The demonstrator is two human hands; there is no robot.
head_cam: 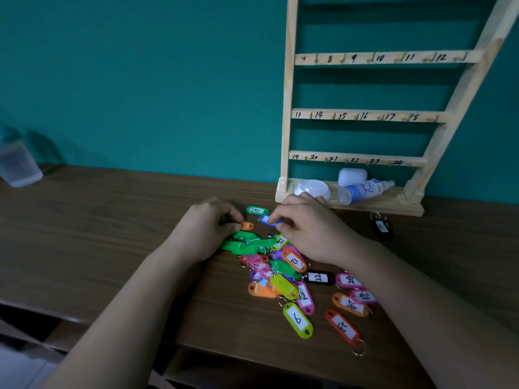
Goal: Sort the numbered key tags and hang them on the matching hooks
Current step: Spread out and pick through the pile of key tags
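A heap of coloured numbered key tags point(283, 272) lies on the brown table point(112, 234). My left hand point(206, 228) pinches an orange tag point(247, 226) at the heap's far edge. My right hand point(306, 228) grips a blue tag point(266, 220) beside it. A green tag marked 11 point(257, 210) lies just beyond both. A black tag marked 1 point(382, 227) sits apart to the right. The wooden hook rack point(365, 116) stands at the back right, its rails numbered 7 to 24, with bare hooks.
On the rack's base lie a white lid point(313, 189), a white case point(352, 176) and a small spray bottle point(362, 190). A translucent water bottle point(16, 161) stands at the far left. The table's near edge drops off at bottom left.
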